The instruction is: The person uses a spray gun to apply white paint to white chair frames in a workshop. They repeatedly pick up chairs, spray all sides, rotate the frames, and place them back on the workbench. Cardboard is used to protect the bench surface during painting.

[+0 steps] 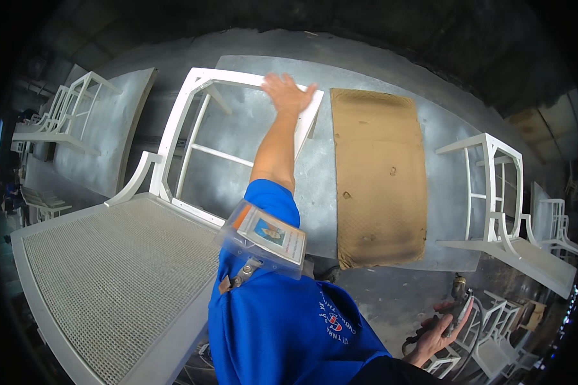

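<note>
My left hand (288, 95) reaches forward with its fingers spread, flat against the far corner of a white chair's seat frame (237, 77). That frame has no seat panel in it, so its legs and stretchers show through. Toward me at the left, the chair's backrest (122, 276) has a woven mesh panel. Down at the lower right, my right hand (438, 335) is closed around what looks like a spray gun (458, 316). The gun's metal front points away from the chair, and a dark hose curves beside it. Part of the grip is hidden by my fingers.
A brown quilted cardboard sheet (379, 179) lies on the grey, paint-dusted board (315, 173) beyond me. Another white chair (494, 186) rests at its right end. More white chairs (77, 109) stand at the far left and lower right. A badge holder (266, 237) hangs at my sleeve.
</note>
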{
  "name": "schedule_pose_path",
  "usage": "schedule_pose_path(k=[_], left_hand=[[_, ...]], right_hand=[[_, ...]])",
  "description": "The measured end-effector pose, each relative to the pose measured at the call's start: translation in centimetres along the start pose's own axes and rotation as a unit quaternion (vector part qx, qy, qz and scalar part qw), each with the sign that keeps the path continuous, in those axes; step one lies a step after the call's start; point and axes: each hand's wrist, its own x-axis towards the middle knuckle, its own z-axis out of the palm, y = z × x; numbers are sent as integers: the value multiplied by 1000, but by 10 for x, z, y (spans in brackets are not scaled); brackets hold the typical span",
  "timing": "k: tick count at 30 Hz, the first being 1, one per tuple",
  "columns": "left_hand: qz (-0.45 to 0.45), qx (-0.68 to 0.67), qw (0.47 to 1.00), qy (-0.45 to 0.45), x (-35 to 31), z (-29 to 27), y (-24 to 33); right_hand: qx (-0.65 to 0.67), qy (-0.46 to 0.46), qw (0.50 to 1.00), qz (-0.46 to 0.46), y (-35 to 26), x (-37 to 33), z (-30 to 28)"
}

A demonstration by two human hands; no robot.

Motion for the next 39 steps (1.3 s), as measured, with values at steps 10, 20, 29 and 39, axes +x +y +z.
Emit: schedule_pose_path(k=[10,20,29,39], left_hand=[[194,57,979,-2,44,6,-82],[-33,118,992,-21,99,-35,-133],[235,72,969,-16,71,-5,-83],[-202,39,977,54,148,-57,-312]], right_hand=[[-56,-10,998,-3,2,10,11],[-80,-101,983,130,13,-18,38],[-106,-118,976,148,26,-15,62],[-129,-219,932,258,31,-12,68]])
